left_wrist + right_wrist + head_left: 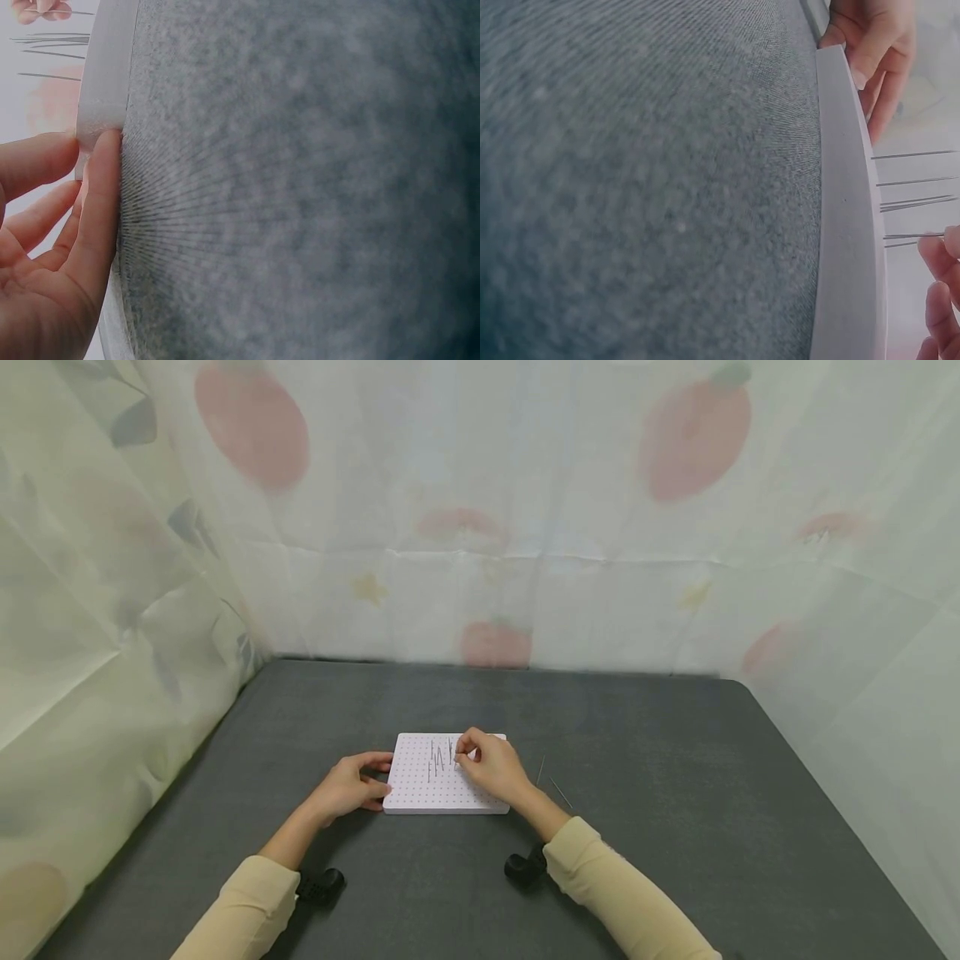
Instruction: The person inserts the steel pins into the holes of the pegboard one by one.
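Note:
A white board [420,799] dotted with a grid of small holes lies flat on the dark table. Several thin metal needles [430,772] stand upright in it, most around its upper middle. My left hand [351,787] holds the board at its left edge, the fingers spread along the side and corner. Over the board's right part, my right hand [491,766] pinches a needle [909,235] between thumb and forefinger. In the right wrist view that needle's lower end meets the board's surface; whether it sits in a hole, I cannot tell.
Two loose needles [560,792] lie on the dark grey table [675,793], just right of the board. Black wrist devices [525,868] hang below both forearms. Printed curtains [585,610] enclose the table at the back and sides.

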`<state>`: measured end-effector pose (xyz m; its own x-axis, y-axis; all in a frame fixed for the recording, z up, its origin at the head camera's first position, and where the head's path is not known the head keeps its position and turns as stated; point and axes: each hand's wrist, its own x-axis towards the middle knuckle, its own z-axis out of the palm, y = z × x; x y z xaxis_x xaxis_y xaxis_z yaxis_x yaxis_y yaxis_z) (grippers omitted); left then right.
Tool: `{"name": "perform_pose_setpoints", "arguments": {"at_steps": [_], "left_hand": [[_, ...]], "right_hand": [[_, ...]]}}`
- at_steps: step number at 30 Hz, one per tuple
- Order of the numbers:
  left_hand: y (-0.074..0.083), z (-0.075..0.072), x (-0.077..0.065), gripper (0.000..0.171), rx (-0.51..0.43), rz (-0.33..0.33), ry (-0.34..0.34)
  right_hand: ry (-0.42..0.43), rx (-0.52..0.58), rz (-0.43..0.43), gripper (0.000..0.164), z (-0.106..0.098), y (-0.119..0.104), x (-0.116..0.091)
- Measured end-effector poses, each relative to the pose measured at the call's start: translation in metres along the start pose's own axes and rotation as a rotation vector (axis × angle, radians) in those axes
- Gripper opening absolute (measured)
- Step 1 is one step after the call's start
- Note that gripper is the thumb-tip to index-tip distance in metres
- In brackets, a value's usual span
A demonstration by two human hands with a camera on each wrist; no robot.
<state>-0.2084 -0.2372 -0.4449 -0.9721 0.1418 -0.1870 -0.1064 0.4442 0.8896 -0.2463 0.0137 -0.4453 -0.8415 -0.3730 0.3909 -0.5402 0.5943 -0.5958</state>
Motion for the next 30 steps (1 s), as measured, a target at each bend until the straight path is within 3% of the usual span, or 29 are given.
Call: {"name": "perform_pose_setpoints", "arguments": {"at_steps": [18, 30], "left_hand": [[0.0011, -0.0010, -0.0010, 0.056, -0.012, 0.010, -0.013], [0.0005, -0.0014, -0.0005, 0.056, -0.010, 0.011, -0.014]], "right_hand": [[-0.016, -0.035, -0.027, 0.006, 0.0016, -0.0053, 0.0025], [-0.008, -0.117, -0.067, 0.005, 0.0040, -0.0054, 0.0054]]}}
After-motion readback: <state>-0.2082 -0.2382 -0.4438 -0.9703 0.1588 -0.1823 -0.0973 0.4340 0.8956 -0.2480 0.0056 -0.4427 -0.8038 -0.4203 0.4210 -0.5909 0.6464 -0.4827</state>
